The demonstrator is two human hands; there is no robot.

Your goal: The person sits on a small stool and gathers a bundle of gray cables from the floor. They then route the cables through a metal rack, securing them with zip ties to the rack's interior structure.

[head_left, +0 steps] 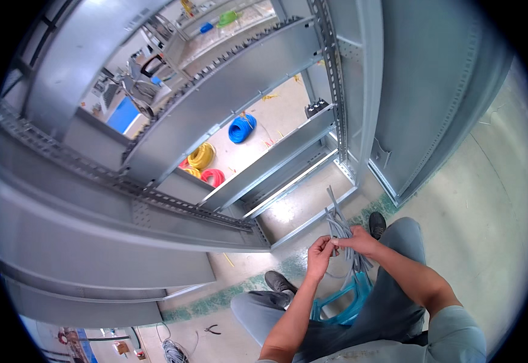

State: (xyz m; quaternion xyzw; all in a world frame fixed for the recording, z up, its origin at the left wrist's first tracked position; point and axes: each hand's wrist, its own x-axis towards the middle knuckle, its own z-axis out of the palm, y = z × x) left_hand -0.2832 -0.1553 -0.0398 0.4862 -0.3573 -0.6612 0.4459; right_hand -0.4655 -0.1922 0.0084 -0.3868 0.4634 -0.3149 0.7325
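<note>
A bundle of grey cables (341, 227) is held up between my knees, in front of the open metal cabinet. My right hand (362, 242) is closed around the bundle from the right. On its other side, my left hand (319, 254) has its fingers pinched on a grey cable close to the right thumb. Loose cable ends stick up above the hands, and the rest hangs down in loops. Below the bundle, a teal plastic frame (353, 302) shows between my legs; its full shape is hidden.
The grey cabinet frame (240, 60) with crossbars stands ahead, its door (427, 91) swung out at right. Through it, blue (241, 128), yellow (202, 156) and red (213, 177) wire coils lie on the floor. Pliers (213, 330) and a grey cable coil (174, 352) lie lower left.
</note>
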